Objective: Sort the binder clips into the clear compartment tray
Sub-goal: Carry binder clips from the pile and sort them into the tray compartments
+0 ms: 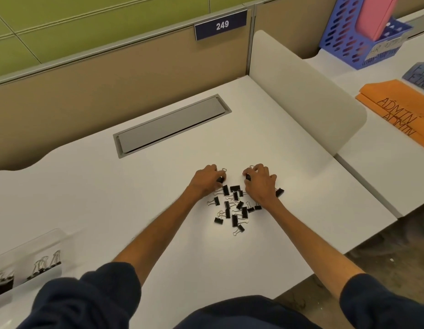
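Several small black binder clips lie in a loose pile on the white desk. My left hand is at the pile's far left edge, its fingers pinched on one black clip. My right hand is at the far right edge, its fingers closed on another black clip. One more clip lies just right of my right wrist. The clear compartment tray sits at the lower left, holding a few clips upright in its compartments.
A grey cable hatch is set into the desk behind the pile. A white divider panel stands on the right. Beyond it lie orange folders marked ADMIN and a blue file basket.
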A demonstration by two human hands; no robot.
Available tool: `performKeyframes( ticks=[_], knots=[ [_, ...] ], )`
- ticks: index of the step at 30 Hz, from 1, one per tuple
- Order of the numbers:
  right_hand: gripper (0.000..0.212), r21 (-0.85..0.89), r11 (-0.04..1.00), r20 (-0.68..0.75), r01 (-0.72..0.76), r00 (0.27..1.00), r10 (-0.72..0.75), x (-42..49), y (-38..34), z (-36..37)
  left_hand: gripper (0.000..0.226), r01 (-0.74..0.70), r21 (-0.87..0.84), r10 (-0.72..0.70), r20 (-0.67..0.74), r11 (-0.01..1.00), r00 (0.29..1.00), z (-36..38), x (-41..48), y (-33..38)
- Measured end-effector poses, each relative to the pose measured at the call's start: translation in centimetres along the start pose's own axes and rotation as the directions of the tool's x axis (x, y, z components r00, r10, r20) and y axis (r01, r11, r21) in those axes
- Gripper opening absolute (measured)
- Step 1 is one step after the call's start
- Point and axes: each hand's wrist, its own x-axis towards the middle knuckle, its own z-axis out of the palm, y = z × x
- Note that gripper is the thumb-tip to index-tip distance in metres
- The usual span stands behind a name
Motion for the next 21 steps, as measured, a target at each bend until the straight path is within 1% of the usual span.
performKeyframes(
  ticks=[5,10,15,19,21],
  knots=[
    [0.022,0.197,0.977,0.0,0.076,0.997,-0.077,0.0,-0.5,-1.2,0.028,0.064,-0.016,-0.065,-0.105,0.998,0.992,0.4,-1.9,0.0],
    [0.024,0.304,0.935,-0.019,0.182,0.982,-0.186,-0.5,-2.5,-2.3,0.027,0.106,-0.02,-0.108,-0.223,0.994,0.969,-0.3,-3.8,-0.3],
    [0.029,0.319,0.924,-0.017,0.213,0.976,-0.219,-1.1,-5.2,-2.7,0.025,0.162,-0.046,-0.168,-0.305,0.986,0.937,-1.3,-5.7,-0.7],
    [0.041,0.322,0.914,0.007,0.248,0.964,-0.264,-1.6,-7.7,-2.8,0.026,0.206,-0.06,-0.214,-0.319,0.977,0.923,-1.9,-8.3,-1.8],
    [0.044,0.314,0.91,0.011,0.27,0.958,-0.287,-1.8,-9.2,-2.7,0.027,0.233,-0.055,-0.238,-0.318,0.971,0.918,-2.1,-9.8,-2.6]
  ],
)
